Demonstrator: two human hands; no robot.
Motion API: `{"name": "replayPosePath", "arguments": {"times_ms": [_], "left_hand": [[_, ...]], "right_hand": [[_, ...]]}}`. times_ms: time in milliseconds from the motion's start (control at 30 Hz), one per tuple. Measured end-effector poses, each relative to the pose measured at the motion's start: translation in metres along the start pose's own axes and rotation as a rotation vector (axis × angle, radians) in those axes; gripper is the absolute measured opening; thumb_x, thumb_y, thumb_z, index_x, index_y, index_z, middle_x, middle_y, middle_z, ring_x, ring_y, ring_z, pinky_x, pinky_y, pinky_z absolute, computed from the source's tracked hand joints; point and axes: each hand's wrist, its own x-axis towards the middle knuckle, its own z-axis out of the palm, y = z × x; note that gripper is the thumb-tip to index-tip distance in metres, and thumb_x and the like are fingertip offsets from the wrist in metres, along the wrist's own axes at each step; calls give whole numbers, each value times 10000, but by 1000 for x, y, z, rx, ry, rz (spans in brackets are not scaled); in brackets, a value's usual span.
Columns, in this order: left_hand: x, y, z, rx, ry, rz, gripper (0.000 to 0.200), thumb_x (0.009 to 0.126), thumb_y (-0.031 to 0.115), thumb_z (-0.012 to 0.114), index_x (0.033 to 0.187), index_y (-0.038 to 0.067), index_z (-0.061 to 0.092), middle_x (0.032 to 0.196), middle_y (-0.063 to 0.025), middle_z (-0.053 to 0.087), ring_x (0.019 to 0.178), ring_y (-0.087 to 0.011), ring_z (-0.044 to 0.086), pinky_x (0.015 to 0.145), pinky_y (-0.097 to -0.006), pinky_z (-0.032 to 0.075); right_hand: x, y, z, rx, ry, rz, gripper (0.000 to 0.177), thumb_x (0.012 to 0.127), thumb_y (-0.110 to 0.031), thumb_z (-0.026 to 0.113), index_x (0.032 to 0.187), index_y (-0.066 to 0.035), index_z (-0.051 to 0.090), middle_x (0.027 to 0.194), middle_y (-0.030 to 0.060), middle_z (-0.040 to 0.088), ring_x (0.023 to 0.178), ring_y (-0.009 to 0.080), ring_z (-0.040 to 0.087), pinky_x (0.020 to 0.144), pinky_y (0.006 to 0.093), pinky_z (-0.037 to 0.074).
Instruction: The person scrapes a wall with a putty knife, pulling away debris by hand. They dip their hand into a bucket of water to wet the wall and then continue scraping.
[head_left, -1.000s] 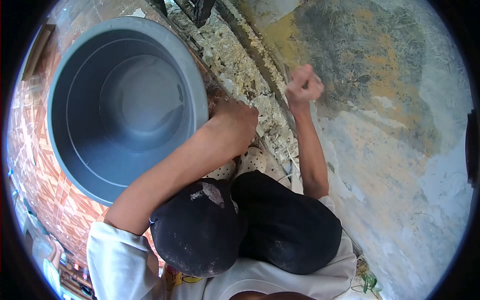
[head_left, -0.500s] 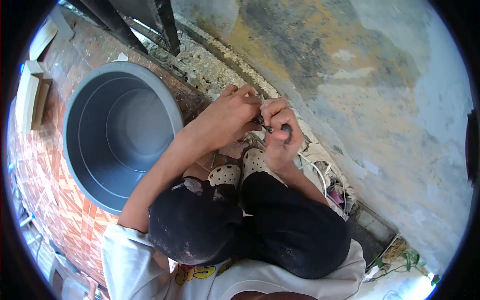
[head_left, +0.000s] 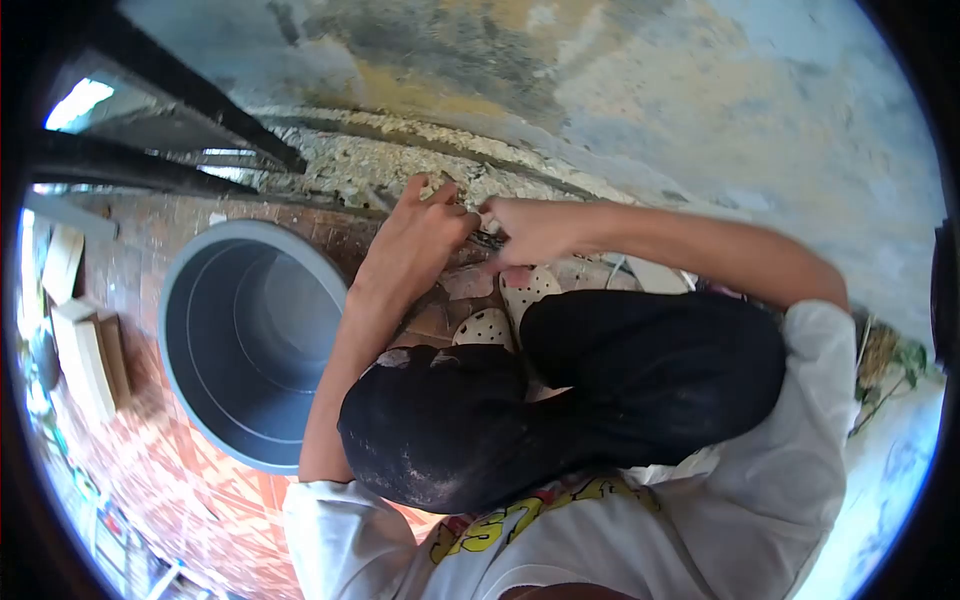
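Observation:
My left hand [head_left: 425, 238] is bent over the rough ground by the foot of the wall, its fingers curled and pressed together. What lies under those fingers is hidden. Close against it, my right hand [head_left: 545, 232] closes around a small dark object [head_left: 487, 241], mostly covered by the fingers, so its kind does not show. Both hands nearly touch, above and beyond the cream clogs [head_left: 485, 327] on my feet. Broken mortar [head_left: 370, 165] lies just past the fingertips.
A large grey plastic tub [head_left: 205, 375] stands left of my left forearm; nothing shows inside it. The stained wall [head_left: 640, 90] rises ahead. Dark metal legs [head_left: 190, 85] are at upper left, and a pale block [head_left: 85, 355] lies on the tiles. A plant [head_left: 905, 365] is at right.
My view has turned, so the tub and wall sit differently. The right forearm now reaches in from the right instead of from below. The dark object's rounded end, visible earlier, is now hidden.

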Motion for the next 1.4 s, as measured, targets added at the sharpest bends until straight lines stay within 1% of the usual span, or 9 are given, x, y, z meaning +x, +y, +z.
{"name": "replayPosePath", "arguments": {"times_ms": [100,200,300,333,467,567,700,1100,1400], "left_hand": [[1,-3,5,105,-24,1,169,674,43,643,839,58,675,921,-74,670,1095,-244,540,1034,-461,336],[-3,-3,1,54,-73,-104,304,724,90,669,1026,55,669,1042,-119,650,1148,-271,515,1041,-501,327],[-10,-5,9,122,218,-244,492,779,157,688,1251,77,575,1201,-163,586,1218,-302,471,1059,-536,299],[-12,-7,7,165,90,-307,612,817,208,682,1378,100,462,1299,-170,521,1261,-329,428,1081,-516,277],[-10,-14,11,-145,-105,-401,544,864,248,633,1356,75,477,1272,-202,537,1237,-373,452,1046,-473,336],[-12,-16,16,-281,-276,-426,495,905,259,584,1344,56,477,1249,-222,552,1189,-411,484,988,-466,393],[-7,-13,2,-347,-374,-496,475,921,268,557,1332,43,481,1232,-235,564,1160,-427,504,953,-477,416],[-24,-15,16,-284,-322,-578,486,939,261,520,1358,27,444,1237,-237,558,1193,-391,506,1015,-489,392],[-24,-15,14,-284,-322,-600,482,929,249,543,1339,13,451,1217,-248,553,1209,-398,497,1009,-490,406]], "right_hand": [[17,-16,2,117,8,12,419,827,-83,544,1169,131,429,870,181,631,729,211,649,537,317,529],[6,-22,6,136,77,79,473,901,-209,520,1200,144,426,835,186,624,701,193,635,512,307,503],[2,9,8,-109,172,39,466,949,-322,527,903,141,561,692,211,608,535,239,598,494,376,487],[3,30,11,-116,203,-22,605,943,-450,546,1247,66,460,730,239,592,702,248,636,543,376,489],[73,129,55,-21,628,-346,420,994,-358,467,1012,49,568,825,260,633,838,433,618,760,508,458],[57,112,56,-102,712,-197,350,984,-297,491,1182,-10,503,830,256,627,810,427,614,726,496,474],[62,127,24,-349,879,-223,337,997,-291,431,1146,2,508,761,219,638,758,423,629,667,514,479],[105,109,-19,-272,901,101,379,1019,-301,383,1029,65,482,716,316,597,705,497,587,665,569,431],[154,117,1,-133,1001,38,372,1013,-274,404,971,83,501,708,322,588,710,507,583,637,564,429]]}}
